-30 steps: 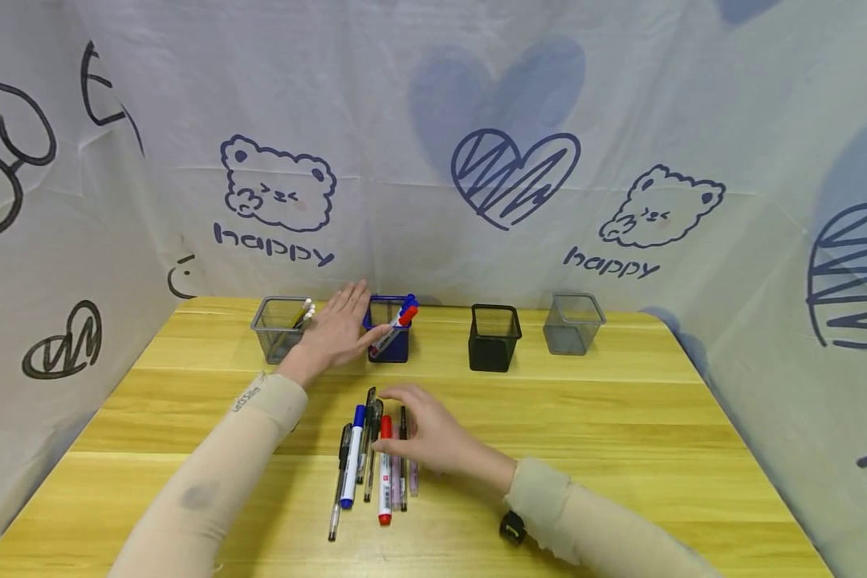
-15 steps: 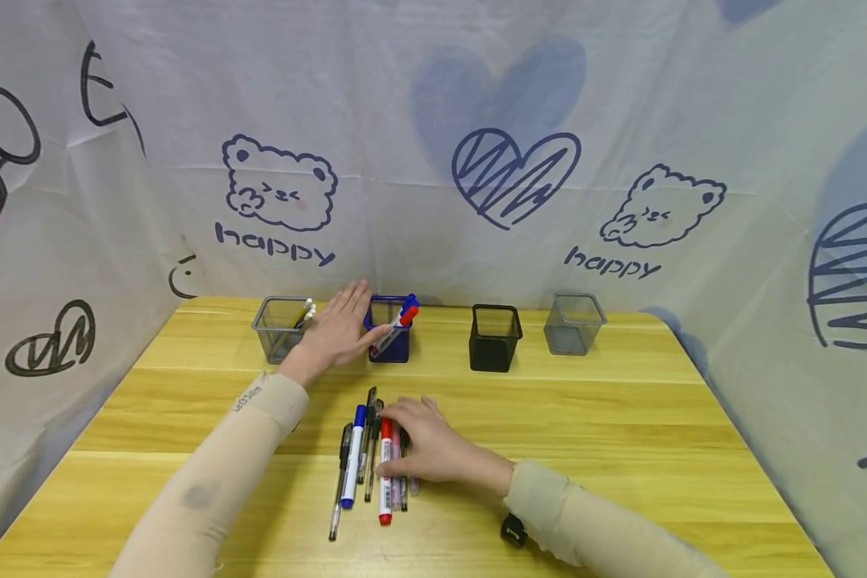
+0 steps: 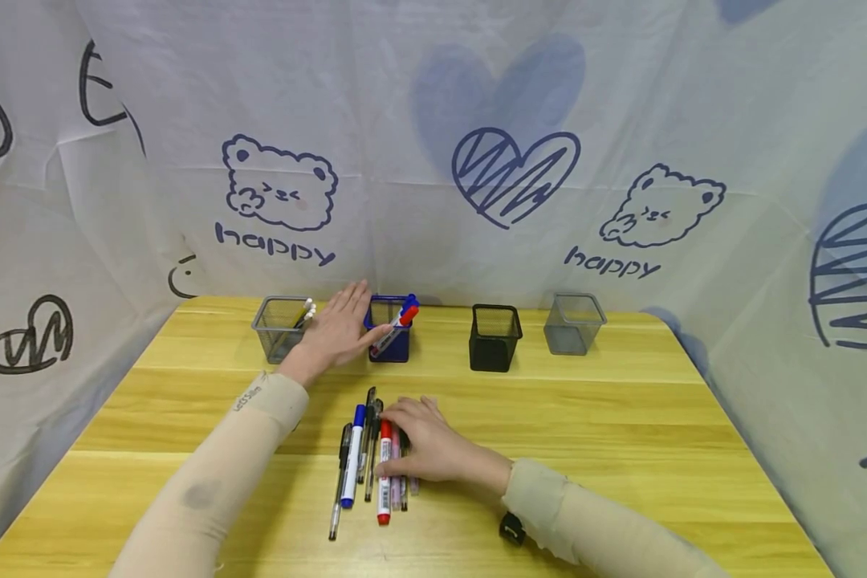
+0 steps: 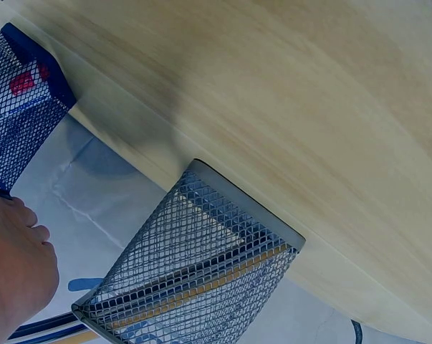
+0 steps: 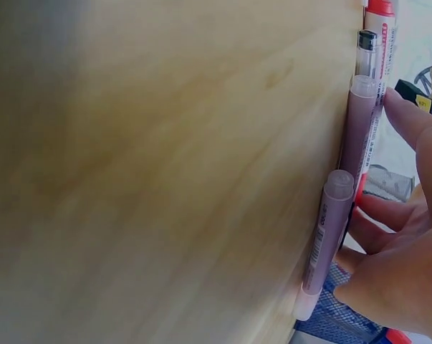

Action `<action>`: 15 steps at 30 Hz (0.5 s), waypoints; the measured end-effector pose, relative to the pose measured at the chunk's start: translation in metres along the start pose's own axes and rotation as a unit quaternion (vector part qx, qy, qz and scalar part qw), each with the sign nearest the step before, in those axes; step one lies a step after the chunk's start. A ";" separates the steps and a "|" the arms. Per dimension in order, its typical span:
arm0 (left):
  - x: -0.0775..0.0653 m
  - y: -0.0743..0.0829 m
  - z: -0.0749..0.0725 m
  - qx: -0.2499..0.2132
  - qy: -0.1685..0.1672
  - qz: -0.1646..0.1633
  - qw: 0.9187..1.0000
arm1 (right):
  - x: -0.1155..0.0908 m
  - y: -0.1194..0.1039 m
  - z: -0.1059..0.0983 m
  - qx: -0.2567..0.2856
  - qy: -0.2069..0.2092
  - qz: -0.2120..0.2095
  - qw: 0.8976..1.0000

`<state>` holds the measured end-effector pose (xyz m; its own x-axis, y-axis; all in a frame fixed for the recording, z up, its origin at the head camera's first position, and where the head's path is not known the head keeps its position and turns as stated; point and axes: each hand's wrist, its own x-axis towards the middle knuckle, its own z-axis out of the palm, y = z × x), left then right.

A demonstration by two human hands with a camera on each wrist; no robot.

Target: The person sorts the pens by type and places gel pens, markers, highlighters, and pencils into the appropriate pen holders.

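My right hand (image 3: 429,445) grips a red-capped whiteboard marker (image 3: 384,482), fingers at its cap and thumb on its white barrel; the marker lies on the table. In the right wrist view, two purple-pink pens (image 5: 327,236) and a clear pen lie beside it. To its left are a blue whiteboard marker (image 3: 352,461) and several black-capped gel pens (image 3: 342,474). My left hand (image 3: 335,327) lies with straight fingers between a grey mesh pen holder (image 4: 201,251) and a blue mesh pen holder (image 3: 390,347), its thumb by the blue holder's markers (image 3: 405,315).
A black mesh pen holder (image 3: 494,353) and another grey mesh pen holder (image 3: 574,333) stand at the back right of the wooden table (image 3: 621,449). White-tipped sticks (image 3: 308,309) lean inside the left grey holder. A printed cloth (image 3: 405,217) hangs behind the table.
My right hand has lowered onto the red marker and closed on it. The marker has shifted slightly left. My left hand has stayed in place.
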<state>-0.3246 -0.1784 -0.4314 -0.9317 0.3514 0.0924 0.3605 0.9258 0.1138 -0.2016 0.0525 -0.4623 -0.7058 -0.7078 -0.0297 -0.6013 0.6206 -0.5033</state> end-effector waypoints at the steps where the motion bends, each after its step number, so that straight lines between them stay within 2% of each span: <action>1: 0.000 0.000 0.000 0.000 0.002 0.001 1.000 | 0.000 -0.001 0.000 0.002 0.001 -0.001 1.000; 15: -0.002 0.002 -0.002 0.000 0.005 0.000 1.000 | -0.003 -0.006 -0.003 0.054 0.047 -0.011 0.997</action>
<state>-0.3221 -0.1776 -0.4297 -0.9315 0.3492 0.1014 0.3596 0.9261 0.1138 -0.1968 0.0521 -0.4567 -0.7274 -0.6836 0.0606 -0.5771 0.5615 -0.5930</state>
